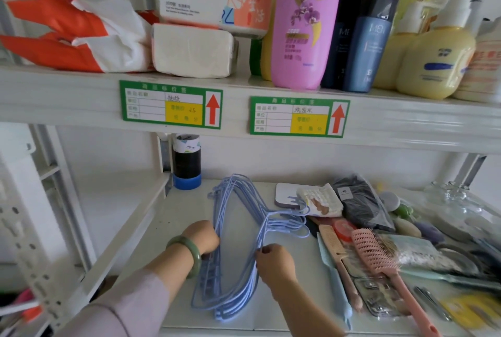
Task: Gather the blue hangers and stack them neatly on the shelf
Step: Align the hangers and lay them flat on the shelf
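Note:
Several light blue hangers (238, 231) lie in a bunch on the lower white shelf (168, 228), their hooks pointing right toward a small white card. My left hand (202, 237), with a green bangle on the wrist, grips the straight bars on the bunch's left side. My right hand (275, 260) pinches the shoulder wires on the right side. The hangers overlap loosely and rest flat on the shelf.
Rolls of tape (187, 163) stand stacked at the back left. To the right lie a comb (336, 255), a pink brush (379, 260), a black bag (357, 203) and glass jars. The upper shelf holds tissue packs (192, 49), a pink shampoo bottle (303, 24) and other bottles.

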Tool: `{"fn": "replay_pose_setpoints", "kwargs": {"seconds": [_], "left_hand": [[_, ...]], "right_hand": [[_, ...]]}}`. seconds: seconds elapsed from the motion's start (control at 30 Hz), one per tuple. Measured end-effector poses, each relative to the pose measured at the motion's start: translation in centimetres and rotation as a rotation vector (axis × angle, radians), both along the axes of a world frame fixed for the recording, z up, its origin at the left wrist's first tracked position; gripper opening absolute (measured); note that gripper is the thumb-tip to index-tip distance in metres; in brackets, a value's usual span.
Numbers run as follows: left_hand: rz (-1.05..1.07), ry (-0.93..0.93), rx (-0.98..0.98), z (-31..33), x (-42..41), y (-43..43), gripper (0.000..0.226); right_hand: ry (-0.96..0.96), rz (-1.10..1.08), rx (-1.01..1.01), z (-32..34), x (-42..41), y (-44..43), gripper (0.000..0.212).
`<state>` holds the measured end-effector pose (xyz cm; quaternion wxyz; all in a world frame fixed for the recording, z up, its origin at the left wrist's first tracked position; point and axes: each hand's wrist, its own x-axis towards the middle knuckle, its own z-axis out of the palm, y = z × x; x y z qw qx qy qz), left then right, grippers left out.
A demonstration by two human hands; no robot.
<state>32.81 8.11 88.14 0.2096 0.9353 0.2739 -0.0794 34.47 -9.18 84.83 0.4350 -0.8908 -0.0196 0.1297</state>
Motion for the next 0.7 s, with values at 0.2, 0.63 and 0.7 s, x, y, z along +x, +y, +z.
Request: {"fn": "replay_pose_setpoints", "kwargs": {"seconds": [0.2, 0.63, 0.7], "left_hand": [[0.0, -0.019, 0.023, 0.2, -0.9, -0.8, 0.031], [0.045, -0.01, 0.086, -0.9, -2.2, -2.9, 0.048], [0.04, -0.007, 0.027, -1.1, -2.3, -2.7, 0.045]], "right_hand": [[0.017, -0.011, 0.017, 0.6, -1.1, 0.3, 0.011], [0.039, -0.019, 0.121, 1.4, -2.7, -0.3, 0.028], [0.034, -0.02, 0.128, 1.7, -2.9, -0.4, 0.035]]}}
